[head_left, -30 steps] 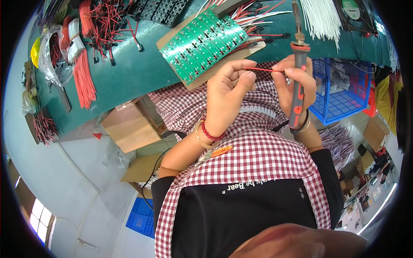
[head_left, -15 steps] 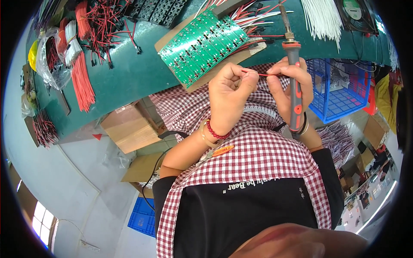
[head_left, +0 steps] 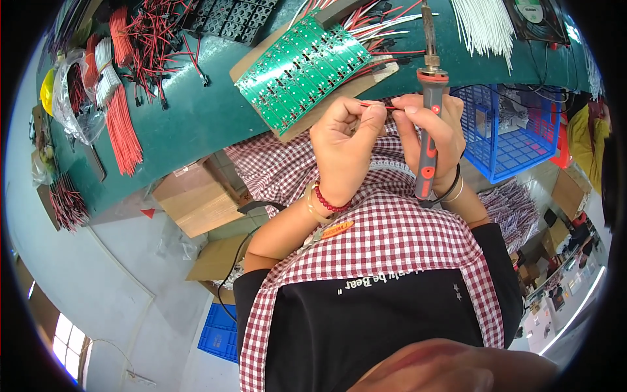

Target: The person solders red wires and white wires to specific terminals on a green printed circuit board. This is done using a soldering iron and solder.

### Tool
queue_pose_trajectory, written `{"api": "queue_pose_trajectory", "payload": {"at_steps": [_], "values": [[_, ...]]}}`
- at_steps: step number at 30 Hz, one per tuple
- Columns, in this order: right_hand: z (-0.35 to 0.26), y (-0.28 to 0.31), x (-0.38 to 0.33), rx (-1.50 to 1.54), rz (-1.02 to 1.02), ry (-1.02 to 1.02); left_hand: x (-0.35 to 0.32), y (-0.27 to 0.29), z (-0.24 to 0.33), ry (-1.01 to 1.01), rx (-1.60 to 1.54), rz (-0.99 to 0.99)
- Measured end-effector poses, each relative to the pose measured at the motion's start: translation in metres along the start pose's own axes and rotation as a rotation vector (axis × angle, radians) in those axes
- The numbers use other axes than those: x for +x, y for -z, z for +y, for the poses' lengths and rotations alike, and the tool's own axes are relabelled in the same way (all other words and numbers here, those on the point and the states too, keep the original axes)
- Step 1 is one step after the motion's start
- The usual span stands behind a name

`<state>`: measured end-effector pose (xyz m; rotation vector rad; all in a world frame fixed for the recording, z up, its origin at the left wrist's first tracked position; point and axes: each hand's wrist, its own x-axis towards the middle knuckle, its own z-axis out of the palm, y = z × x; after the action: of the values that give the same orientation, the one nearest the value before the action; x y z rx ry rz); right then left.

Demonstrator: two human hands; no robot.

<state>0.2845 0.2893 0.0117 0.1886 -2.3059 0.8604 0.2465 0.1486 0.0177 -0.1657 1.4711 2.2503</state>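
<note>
A thin red wire (head_left: 377,105) runs level between your two hands, just in front of your chest and just below the near edge of the green surface (head_left: 196,124). Your left hand (head_left: 343,140) has its fingers (head_left: 373,116) pinched on the wire's left part, thumb and forefinger closed on it. Your right hand (head_left: 434,134) pinches the wire's right end with thumb and forefinger, while the remaining fingers of that hand are clenched around a soldering iron (head_left: 428,117) with a grey and red grip. The iron stands nearly upright in the view, its metal tip pointing away from you over the surface, its cord end down by your wrist.

Just beyond your hands lies a green circuit board (head_left: 300,68), tilted, resting on a brown wooden board (head_left: 356,88); red and white leads stick out from its far right side. A red bead bracelet (head_left: 326,199) circles your left wrist. To the right of the iron, a blue plastic basket (head_left: 516,130) sits below the surface edge. On the far right of the surface lies a bundle of white wires (head_left: 486,26). On the far left are bundles of red wires (head_left: 124,124) and a tangle of red and black leads (head_left: 160,32). Brown cardboard boxes (head_left: 192,199) stand on the floor under the surface.
</note>
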Motion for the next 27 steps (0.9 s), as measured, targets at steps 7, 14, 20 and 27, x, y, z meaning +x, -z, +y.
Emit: {"api": "queue_pose_trajectory", "payload": {"at_steps": [7,14,20,27], "values": [[0.000,0.000,-0.001,-0.022,-0.002,0.001,0.002,-0.002,-0.003,-0.045,0.042,-0.013],[0.003,-0.004,-0.003,0.089,-0.011,0.024,0.003,-0.002,0.000,-0.003,0.078,0.012],[0.000,-0.001,-0.008,0.189,-0.050,-0.029,0.004,-0.001,-0.003,-0.023,0.095,0.004],[0.007,0.002,-0.007,0.158,-0.081,0.069,0.004,-0.003,-0.003,-0.116,0.271,0.024]]}}
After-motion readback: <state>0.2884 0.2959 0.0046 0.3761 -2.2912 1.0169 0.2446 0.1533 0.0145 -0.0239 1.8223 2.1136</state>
